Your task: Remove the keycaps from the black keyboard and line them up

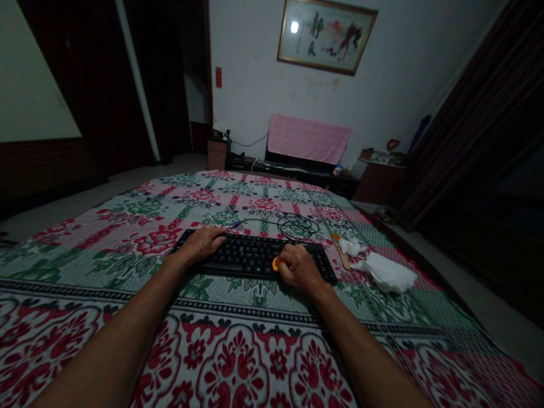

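Note:
A black keyboard lies on a bed covered with a red, green and white floral spread. My left hand rests on the keyboard's left end, fingers curled over its edge. My right hand is closed over the keys right of centre, pinching a small orange tool against them. The keyboard's black cable lies coiled just beyond it, ending in a purple plug.
Crumpled white tissues and a small wooden-handled brush lie right of the keyboard. A pink cloth covers a TV against the far wall, beside low cabinets. The floor drops off at the bed's right edge.

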